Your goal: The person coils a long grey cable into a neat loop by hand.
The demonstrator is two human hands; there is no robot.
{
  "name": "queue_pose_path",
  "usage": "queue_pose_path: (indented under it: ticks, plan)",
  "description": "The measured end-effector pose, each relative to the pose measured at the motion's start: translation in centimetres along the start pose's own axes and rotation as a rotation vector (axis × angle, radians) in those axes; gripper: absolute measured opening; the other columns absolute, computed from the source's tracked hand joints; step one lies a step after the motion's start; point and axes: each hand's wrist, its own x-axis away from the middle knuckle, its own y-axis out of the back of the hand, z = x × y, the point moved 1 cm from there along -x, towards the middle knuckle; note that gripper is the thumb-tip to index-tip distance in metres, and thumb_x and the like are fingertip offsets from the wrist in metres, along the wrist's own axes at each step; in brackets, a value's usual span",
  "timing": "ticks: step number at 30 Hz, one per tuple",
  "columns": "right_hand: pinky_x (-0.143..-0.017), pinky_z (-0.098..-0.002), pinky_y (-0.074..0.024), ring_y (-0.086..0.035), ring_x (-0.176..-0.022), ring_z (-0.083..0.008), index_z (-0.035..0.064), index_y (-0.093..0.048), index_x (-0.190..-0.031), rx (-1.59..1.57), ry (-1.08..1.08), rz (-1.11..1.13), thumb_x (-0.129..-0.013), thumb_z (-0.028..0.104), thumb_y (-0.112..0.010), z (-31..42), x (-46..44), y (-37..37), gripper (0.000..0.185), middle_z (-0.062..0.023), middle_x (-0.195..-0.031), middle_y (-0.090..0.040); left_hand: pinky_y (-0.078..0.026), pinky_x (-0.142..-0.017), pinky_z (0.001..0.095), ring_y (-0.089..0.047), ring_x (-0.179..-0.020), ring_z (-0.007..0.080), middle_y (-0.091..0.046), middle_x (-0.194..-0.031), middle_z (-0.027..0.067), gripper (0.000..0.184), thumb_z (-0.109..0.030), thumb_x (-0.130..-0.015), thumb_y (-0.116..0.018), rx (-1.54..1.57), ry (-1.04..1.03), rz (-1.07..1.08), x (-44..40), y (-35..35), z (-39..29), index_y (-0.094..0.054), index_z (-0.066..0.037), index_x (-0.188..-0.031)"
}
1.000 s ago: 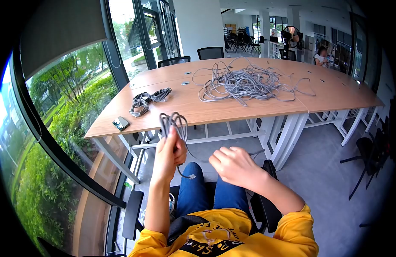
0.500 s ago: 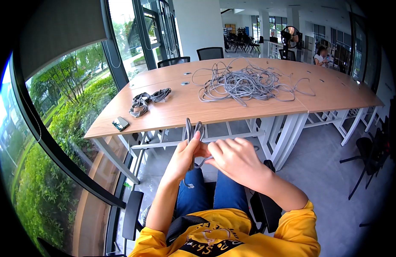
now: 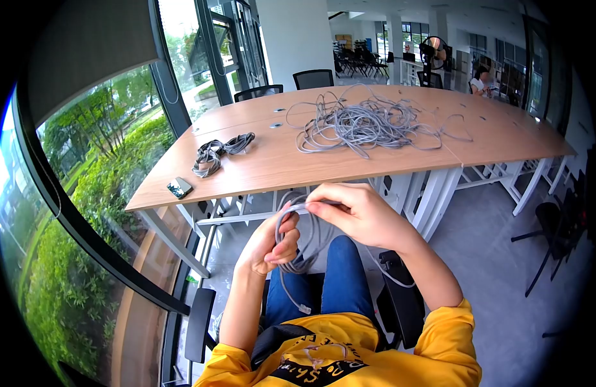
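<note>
My left hand (image 3: 272, 242) is closed around a looped grey cable (image 3: 303, 261) above my lap. The fingers of my right hand (image 3: 352, 213) pinch the same cable at the top of the loops, close to my left fingertips. One cable end with a clear plug (image 3: 304, 309) hangs over my thighs. Another stretch of cable droops from beneath my right hand past the right armrest. On the table, a large tangle of grey cable (image 3: 369, 122) lies beyond my hands, and bundled cables (image 3: 211, 158) rest at the left.
A phone (image 3: 179, 188) lies near the front left edge of the wooden table (image 3: 259, 177). Black chairs (image 3: 313, 79) stand behind it, and a fan (image 3: 433, 53) is farther back. A person (image 3: 479, 82) sits in the right background. Armrests (image 3: 200, 322) flank me.
My hands came together, and the coil swung to the right and opened into wider loops. My right hand has risen to the top of the coil.
</note>
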Motion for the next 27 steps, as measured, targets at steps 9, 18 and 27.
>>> queue_pose_path:
  ticks: [9, 18, 27]
  plan:
    - [-0.049, -0.0272, -0.0399, -0.053, -0.054, -0.0194, 0.0005, -0.059, -0.079, 0.275, 0.205, -0.094, -0.074, 0.011, -0.057, 0.8, -0.6, -0.1, 0.012, -0.0103, -0.065, -0.057, -0.018, -0.02, 0.0179, -0.024, -0.021, 0.008, -0.034, -0.035, 0.0029, 0.039, -0.037, -0.09, -0.026, -0.026, 0.028, 0.175, 0.6, -0.7, 0.6, -0.036, -0.007, -0.066]
    - [-0.048, -0.0262, -0.0407, -0.051, -0.052, -0.0162, -0.0004, -0.054, -0.073, 0.309, -0.032, -0.129, -0.075, 0.019, -0.06, 0.4, -0.4, -0.1, 0.02, -0.0091, -0.064, -0.056, -0.014, -0.025, 0.0165, -0.019, -0.023, 0.0033, -0.029, -0.033, -0.0031, 0.049, -0.048, -0.087, -0.017, 0.296, 0.064, 0.406, 0.8, 0.2, 0.9, -0.033, -0.007, -0.065]
    - [-0.056, -0.0236, -0.0439, -0.054, -0.06, -0.0123, 0.0014, -0.045, -0.098, -0.089, 0.02, -0.266, -0.077, 0.031, -0.058, -3.6, 0.4, -3.0, 0.038, -0.0044, -0.074, -0.055, -0.012, -0.027, 0.0162, -0.017, -0.025, 0.0018, -0.03, -0.034, -0.0055, 0.047, -0.051, -0.085, -0.021, 0.306, 0.055, 0.64, 1.5, -0.1, 1.3, -0.032, -0.01, -0.064]
